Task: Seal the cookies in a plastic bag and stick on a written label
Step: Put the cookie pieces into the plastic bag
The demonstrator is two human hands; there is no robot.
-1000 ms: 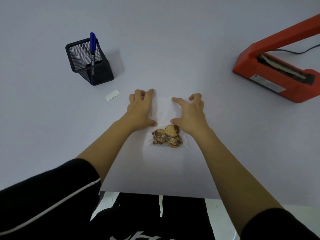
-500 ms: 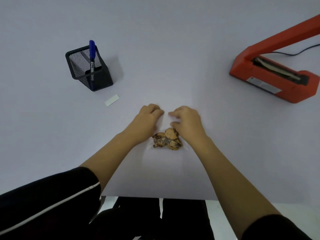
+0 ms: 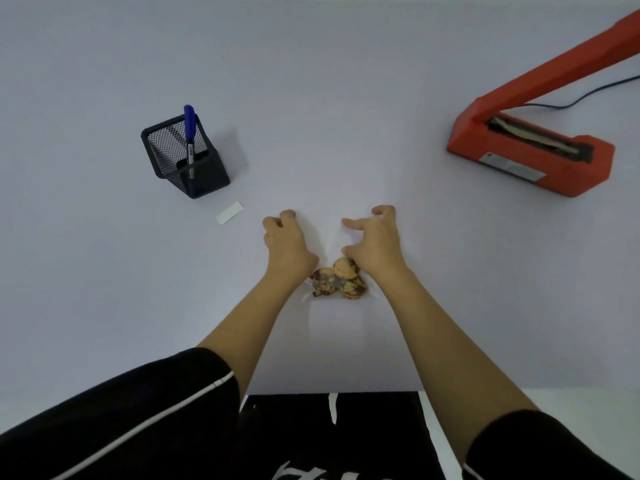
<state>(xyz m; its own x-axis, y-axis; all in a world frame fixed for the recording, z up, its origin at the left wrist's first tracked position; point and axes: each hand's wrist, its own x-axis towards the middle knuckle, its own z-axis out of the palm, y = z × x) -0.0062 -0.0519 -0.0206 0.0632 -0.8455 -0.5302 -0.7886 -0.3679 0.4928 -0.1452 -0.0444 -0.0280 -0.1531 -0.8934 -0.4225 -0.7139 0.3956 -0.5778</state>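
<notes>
Your left hand [image 3: 287,242] and right hand [image 3: 375,242] both rest on the clear, nearly invisible plastic bag [image 3: 323,237], which lies flat on the pale table [image 3: 311,98] directly in front of you. The brown chocolate-chip cookies [image 3: 337,282] sit at the bag's near end, just behind your wrists. Its open mouth extends away from you under your fingers, so the long axis runs from your body toward the far edge of the table.

Grip state: both hands are spread, fingers curled and pressing the film down at either side. Neither hand visibly pinches it (the film is too faint to confirm an edge grip).

The orange impulse heat sealer [image 3: 533,157], lever raised, stands well apart to the right, so your right hand is the nearer one for carrying the bag there, mouth leading. The white rectangular paper label [image 3: 229,212] lies near your left hand, close to the black mesh pen holder [image 3: 187,161] with the blue marker [image 3: 189,133].

Change from half a second earlier: your hands were bunched together at the bag's middle; they have now moved apart and forward, flattening the film.
</notes>
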